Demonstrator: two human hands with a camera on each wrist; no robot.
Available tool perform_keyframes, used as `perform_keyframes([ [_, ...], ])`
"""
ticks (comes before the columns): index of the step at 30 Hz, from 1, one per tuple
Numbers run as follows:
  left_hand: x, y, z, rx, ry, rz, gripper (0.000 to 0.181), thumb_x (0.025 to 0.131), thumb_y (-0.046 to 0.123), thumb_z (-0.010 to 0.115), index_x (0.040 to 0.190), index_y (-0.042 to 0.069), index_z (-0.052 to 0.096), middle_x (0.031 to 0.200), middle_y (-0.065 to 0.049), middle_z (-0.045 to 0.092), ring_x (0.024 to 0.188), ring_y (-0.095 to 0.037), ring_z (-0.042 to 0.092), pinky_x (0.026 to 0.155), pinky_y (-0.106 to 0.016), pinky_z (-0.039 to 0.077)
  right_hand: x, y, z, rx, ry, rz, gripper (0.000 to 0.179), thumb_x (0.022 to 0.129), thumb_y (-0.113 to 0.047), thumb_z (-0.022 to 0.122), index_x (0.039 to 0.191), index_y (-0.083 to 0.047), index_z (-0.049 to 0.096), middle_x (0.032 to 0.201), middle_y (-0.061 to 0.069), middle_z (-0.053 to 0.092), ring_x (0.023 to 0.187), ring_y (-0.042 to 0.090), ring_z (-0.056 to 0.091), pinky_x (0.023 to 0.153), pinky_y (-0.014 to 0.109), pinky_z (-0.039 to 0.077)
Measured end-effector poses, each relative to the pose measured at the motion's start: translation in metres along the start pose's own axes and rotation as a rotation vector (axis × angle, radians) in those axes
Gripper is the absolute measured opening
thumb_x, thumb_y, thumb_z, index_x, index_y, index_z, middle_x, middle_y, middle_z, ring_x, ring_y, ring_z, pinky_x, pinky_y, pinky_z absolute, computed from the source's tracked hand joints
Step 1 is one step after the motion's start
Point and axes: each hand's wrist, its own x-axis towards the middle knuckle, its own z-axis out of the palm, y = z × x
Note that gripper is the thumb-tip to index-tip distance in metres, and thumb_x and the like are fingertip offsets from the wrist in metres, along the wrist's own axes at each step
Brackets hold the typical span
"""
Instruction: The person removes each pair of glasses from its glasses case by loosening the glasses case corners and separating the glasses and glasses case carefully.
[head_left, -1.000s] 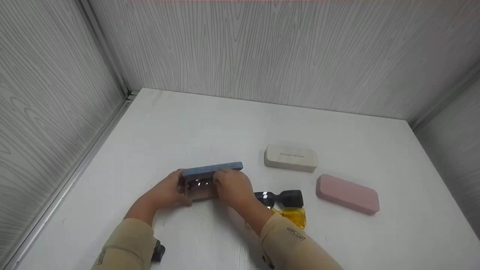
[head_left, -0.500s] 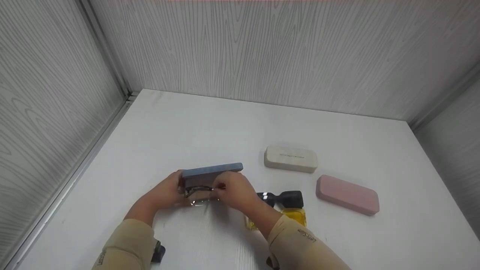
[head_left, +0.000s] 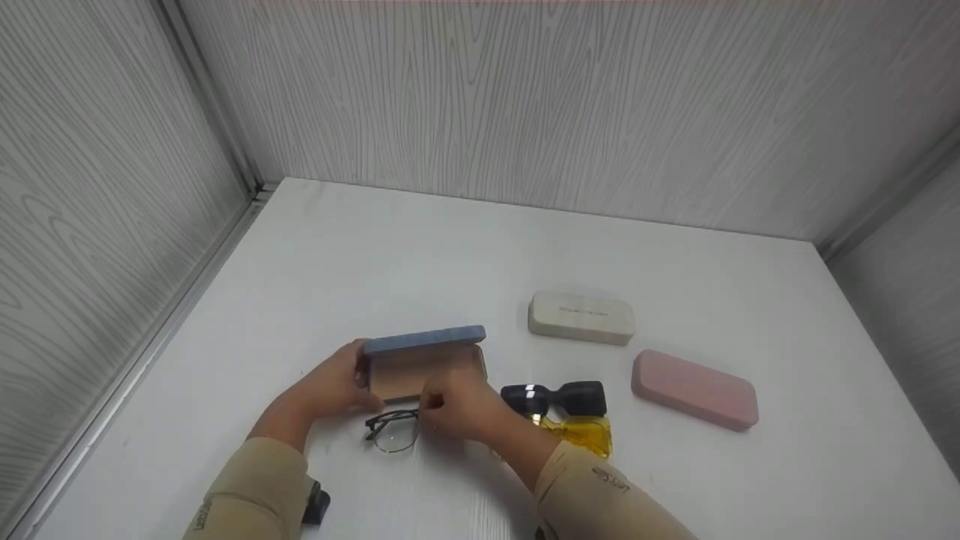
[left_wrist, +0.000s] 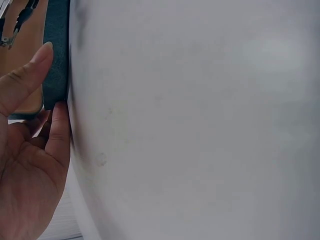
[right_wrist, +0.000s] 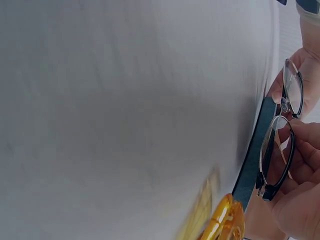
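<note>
My left hand [head_left: 334,382] grips the left end of a blue glasses case [head_left: 424,340], whose lid stands raised over a tan inside. In the left wrist view the thumb lies across the case's edge [left_wrist: 56,65] and the other fingers reach round its end. Just in front of the case, my right hand [head_left: 465,405] pinches a pair of eyeglasses [head_left: 392,415] with dark upper rims and clear lenses. The right wrist view has both lenses of the eyeglasses [right_wrist: 270,192] beside the fingers. In the head view the right hand hides their right half.
Black sunglasses [head_left: 583,397] and yellow-tinted glasses [head_left: 589,433] lie right of the right forearm, which partly covers the yellow pair. Farther back are a cream glasses case [head_left: 581,319] and a pink one [head_left: 696,388], both closed. Grey wood-grain walls border the white table [head_left: 405,247].
My right hand has drawn the eyeglasses out of the blue case, toward the front edge of the table. The left hand and the case have stayed in place.
</note>
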Motion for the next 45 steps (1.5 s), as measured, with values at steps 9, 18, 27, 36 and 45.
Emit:
perform_keyframes([
  [9, 0.001, 0.000, 0.000, 0.026, 0.004, 0.003, 0.097, 0.061, 0.023, 0.084, 0.136, -0.001, 0.029, 0.134, -0.017, 0.039, 0.128, -0.033, 0.035, 0.107, -0.045, 0.028, 0.000, 0.003, 0.010, -0.012, -0.018, 0.057, 0.014, 0.077, -0.007, 0.065, 0.068, -0.018, 0.067, 0.065, -0.011, 0.055, 0.061, 0.005, 0.048, 0.050, 0.018, 0.042],
  [18, 0.000, 0.001, -0.001, 0.051, 0.003, -0.012, 0.101, 0.062, 0.025, 0.084, 0.139, -0.002, 0.025, 0.137, -0.019, 0.037, 0.130, -0.035, 0.032, 0.108, -0.045, 0.025, 0.001, 0.004, 0.015, -0.027, -0.027, 0.057, 0.014, 0.078, -0.009, 0.065, 0.068, -0.018, 0.067, 0.062, -0.011, 0.054, 0.060, 0.005, 0.048, 0.049, 0.018, 0.041],
  [27, -0.001, 0.001, -0.001, 0.045, 0.010, -0.008, 0.100, 0.062, 0.024, 0.084, 0.138, -0.001, 0.026, 0.136, -0.018, 0.037, 0.129, -0.034, 0.032, 0.108, -0.045, 0.025, 0.003, 0.004, 0.016, -0.112, 0.026, -0.013, 0.013, 0.076, -0.007, 0.063, 0.070, -0.018, 0.068, 0.064, -0.013, 0.054, 0.064, 0.004, 0.047, 0.056, 0.017, 0.041],
  [36, -0.002, 0.002, 0.000, 0.042, 0.016, -0.020, 0.100, 0.062, 0.023, 0.084, 0.139, -0.001, 0.024, 0.138, -0.017, 0.037, 0.130, -0.034, 0.031, 0.108, -0.046, 0.024, 0.004, 0.004, 0.013, -0.113, 0.049, -0.020, 0.008, 0.076, -0.012, 0.068, 0.073, -0.019, 0.068, 0.067, -0.014, 0.056, 0.065, 0.003, 0.049, 0.058, 0.017, 0.044],
  [45, 0.000, 0.003, 0.002, 0.063, 0.021, -0.039, 0.104, 0.061, 0.024, 0.084, 0.141, -0.001, 0.021, 0.140, -0.020, 0.034, 0.130, -0.036, 0.031, 0.108, -0.045, 0.024, 0.009, 0.003, -0.027, 0.021, 0.107, 0.040, 0.007, 0.084, -0.025, 0.066, 0.078, -0.021, 0.067, 0.075, -0.012, 0.059, 0.073, 0.006, 0.053, 0.064, 0.022, 0.048],
])
